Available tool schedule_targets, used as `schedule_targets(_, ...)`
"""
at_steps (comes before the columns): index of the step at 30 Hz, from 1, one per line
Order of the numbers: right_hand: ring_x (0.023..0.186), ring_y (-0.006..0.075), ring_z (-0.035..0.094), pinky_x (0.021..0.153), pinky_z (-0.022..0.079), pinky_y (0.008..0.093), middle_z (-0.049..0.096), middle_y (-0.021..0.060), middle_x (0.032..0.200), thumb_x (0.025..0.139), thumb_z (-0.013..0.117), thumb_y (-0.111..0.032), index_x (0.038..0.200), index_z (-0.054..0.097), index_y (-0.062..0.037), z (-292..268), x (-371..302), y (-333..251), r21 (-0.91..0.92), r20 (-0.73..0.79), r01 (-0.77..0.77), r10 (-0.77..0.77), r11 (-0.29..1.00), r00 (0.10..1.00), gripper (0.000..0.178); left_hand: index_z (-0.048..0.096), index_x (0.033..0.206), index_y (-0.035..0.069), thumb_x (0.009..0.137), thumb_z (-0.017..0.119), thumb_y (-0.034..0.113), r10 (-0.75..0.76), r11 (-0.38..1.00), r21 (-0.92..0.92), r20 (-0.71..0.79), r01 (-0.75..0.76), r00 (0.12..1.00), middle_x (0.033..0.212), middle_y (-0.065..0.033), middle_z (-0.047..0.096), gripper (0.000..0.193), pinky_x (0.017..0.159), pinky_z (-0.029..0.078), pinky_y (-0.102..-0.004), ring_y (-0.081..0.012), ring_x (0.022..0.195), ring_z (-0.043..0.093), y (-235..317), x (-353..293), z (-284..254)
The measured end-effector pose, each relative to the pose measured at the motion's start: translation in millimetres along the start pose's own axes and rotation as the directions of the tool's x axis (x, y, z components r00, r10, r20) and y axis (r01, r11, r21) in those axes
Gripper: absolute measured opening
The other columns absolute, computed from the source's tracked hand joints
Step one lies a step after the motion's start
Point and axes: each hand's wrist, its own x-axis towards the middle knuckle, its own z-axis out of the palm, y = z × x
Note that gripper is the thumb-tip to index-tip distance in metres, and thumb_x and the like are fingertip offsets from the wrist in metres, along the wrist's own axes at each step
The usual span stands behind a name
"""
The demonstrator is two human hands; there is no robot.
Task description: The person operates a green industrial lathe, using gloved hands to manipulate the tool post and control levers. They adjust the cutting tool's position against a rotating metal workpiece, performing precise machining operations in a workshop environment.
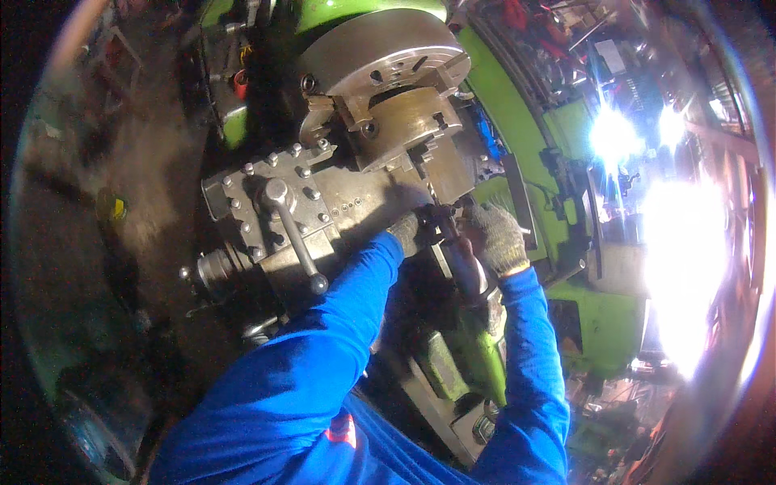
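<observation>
Both of my hands wear grey knit gloves and meet at a dark metal part in front of the lathe chuck. My left hand is closed at this part's left side, mostly in shadow. On the other side, my right hand has its fingers curled against it. What each hand grips is too dark to make out. A narrow silver strip points down between the hands, beside a shiny rounded metal cylinder. Just beyond the hands, the chuck's jaws surround a thick round metal workpiece.
Left of my hands stands the bolted tool post, its lever handle reaching toward my left forearm. The green lathe bed runs along the right. Bright lights glare at the far right. Below my hands lies a green machine part.
</observation>
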Motion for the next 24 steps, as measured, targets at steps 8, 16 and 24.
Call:
schedule_targets(8,0.106,0.0365,0.065,0.089,0.051,0.0505,0.069,0.0137,0.108,0.084,0.072,-0.022,0.119,0.075,-0.0153,26,34,40,-0.274,0.214,0.225,-0.169,0.935,0.962,0.036,0.067,0.120,0.018,0.102,0.065,0.036,0.132,0.991,0.027,-0.046,-0.130,0.990,0.110,-0.0071,0.071,0.026,0.082,0.056,-0.0428,-0.0272,0.099,0.067,-16,13,5)
schedule_targets(16,0.094,0.0373,0.068,0.079,0.053,0.0510,0.069,0.0127,0.096,0.082,0.070,-0.025,0.104,0.072,-0.0142,1,54,33,-0.261,0.277,0.467,-0.398,0.845,0.875,0.024,0.066,0.121,0.017,0.100,0.066,0.036,0.481,0.846,0.349,-0.170,-0.404,0.860,0.110,-0.0092,0.070,0.028,0.084,0.056,-0.0459,-0.0305,0.101,0.067,-2,9,19)
schedule_targets(24,0.086,0.0420,0.068,0.075,0.054,0.0534,0.068,0.0146,0.084,0.080,0.071,-0.031,0.094,0.068,-0.0130,32,57,63,-0.145,0.216,0.452,-0.418,0.880,0.883,0.023,0.064,0.123,0.015,0.099,0.067,0.035,0.680,0.583,0.715,-0.168,-0.387,0.714,0.111,-0.0114,0.070,0.031,0.087,0.055,-0.0490,-0.0338,0.104,0.066,-27,-8,-15)
